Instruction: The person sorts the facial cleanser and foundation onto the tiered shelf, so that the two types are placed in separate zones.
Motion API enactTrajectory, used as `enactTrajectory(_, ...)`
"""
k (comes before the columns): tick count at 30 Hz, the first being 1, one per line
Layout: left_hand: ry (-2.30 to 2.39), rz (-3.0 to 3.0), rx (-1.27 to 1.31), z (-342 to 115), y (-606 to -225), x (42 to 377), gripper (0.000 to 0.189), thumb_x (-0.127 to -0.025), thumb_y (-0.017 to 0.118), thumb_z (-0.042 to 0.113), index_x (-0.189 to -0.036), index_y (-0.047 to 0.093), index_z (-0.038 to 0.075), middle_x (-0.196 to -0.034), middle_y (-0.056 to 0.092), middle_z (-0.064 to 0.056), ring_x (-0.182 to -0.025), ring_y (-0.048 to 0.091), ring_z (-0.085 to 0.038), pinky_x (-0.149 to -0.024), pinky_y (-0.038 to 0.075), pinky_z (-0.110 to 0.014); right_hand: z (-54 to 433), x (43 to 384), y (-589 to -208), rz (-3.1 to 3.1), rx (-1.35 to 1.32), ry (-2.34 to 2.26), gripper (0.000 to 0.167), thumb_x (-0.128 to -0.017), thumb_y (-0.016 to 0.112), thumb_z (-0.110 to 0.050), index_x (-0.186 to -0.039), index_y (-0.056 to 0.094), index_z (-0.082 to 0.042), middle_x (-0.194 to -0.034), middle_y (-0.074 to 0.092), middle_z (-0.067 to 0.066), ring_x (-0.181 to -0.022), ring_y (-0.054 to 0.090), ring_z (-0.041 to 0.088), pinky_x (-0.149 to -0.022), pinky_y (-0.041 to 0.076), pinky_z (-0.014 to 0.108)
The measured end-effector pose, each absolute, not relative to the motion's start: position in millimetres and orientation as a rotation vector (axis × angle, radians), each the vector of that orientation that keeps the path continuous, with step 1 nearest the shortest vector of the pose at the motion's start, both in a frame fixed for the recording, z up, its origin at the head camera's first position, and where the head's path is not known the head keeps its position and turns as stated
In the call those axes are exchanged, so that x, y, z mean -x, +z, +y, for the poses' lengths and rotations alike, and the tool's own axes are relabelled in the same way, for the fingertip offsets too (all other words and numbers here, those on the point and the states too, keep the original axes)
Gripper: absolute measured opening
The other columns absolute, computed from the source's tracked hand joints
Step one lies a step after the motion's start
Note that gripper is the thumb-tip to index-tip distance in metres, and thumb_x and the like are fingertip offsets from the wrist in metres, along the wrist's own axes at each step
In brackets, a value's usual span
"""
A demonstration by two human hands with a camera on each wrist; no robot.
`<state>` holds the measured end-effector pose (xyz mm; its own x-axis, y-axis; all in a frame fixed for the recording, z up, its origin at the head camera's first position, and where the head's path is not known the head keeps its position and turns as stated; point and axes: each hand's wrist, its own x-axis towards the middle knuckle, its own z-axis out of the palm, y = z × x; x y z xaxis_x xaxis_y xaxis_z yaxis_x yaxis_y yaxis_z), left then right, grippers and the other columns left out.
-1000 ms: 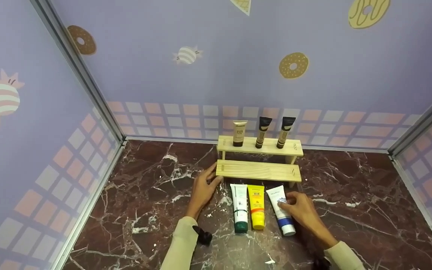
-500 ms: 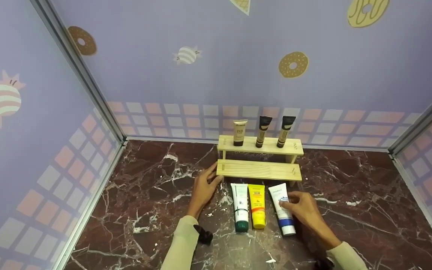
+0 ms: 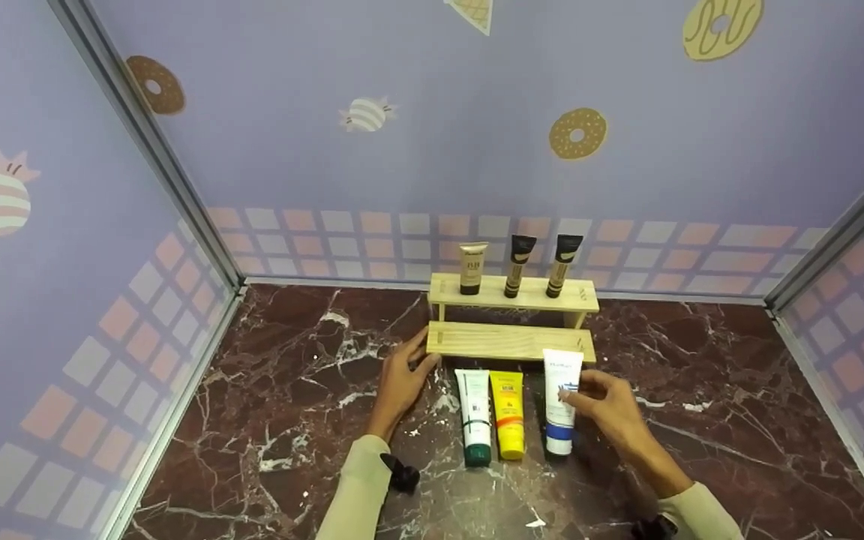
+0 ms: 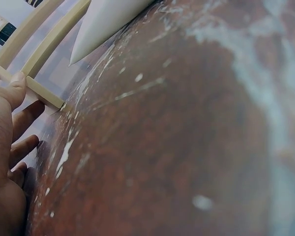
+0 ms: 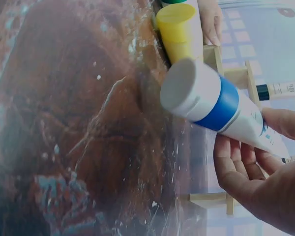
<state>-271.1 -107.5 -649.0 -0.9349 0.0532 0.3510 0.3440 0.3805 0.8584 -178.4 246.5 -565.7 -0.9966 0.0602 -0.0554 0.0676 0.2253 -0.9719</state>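
Observation:
My right hand (image 3: 608, 405) grips a white squeeze tube with a blue band (image 3: 561, 397) between thumb and fingers. In the right wrist view the tube's white cap (image 5: 179, 93) points toward the camera, raised off the marble surface. My left hand (image 3: 402, 379) rests against the left end of the two-tier wooden rack (image 3: 503, 339), its thumb at the lower shelf's front corner. The left wrist view shows that thumb (image 4: 17, 86) on the wood, fingers spread beside it. A white tube with a green cap (image 3: 475, 416) and a yellow tube (image 3: 508, 416) lie side by side before the rack.
On the rack's upper shelf stand a beige BB tube (image 3: 472, 268) and two slim tubes with black tops, the left one (image 3: 518, 266) in the middle. Patterned purple wall panels (image 3: 477, 165) rise behind and beside the dark red marble surface (image 3: 312, 420).
My right hand has lifted the white-and-blue tube off the surface and turned it more upright, its top now overlapping the lower shelf. The left hand stays at the rack.

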Motion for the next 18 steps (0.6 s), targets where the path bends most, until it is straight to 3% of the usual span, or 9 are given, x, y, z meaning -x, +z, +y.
enactTrajectory(7,-1.591,-2.396,0.320,-108.7,-648.6,268.8,0.063,-0.102,0.081,0.023,-0.158,0.059,0.003,-0.142,0.065,-0.031,-0.122,0.075,-0.039,-0.120,0.047,-0.059,248.5,184.7,-562.1,2.424,-0.158,-2.034,0.040,-0.095,0.084,0.000,-0.129,0.069,0.015,-0.113,0.077,0.020,-0.095,0.072,0.017,-0.082,0.063,0.029)
enactTrajectory(18,-1.617,-2.383,0.359,-109.2,-647.5,269.0,0.063,-0.104,0.079,0.025,-0.159,0.057,0.001,-0.147,0.063,-0.029,-0.127,0.072,-0.037,-0.117,0.050,-0.056,246.5,200.7,-550.6,2.498,-0.078,-2.035,0.038,-0.096,0.085,-0.001,-0.127,0.069,0.012,-0.117,0.075,0.021,-0.095,0.070,0.016,-0.080,0.061,0.029)
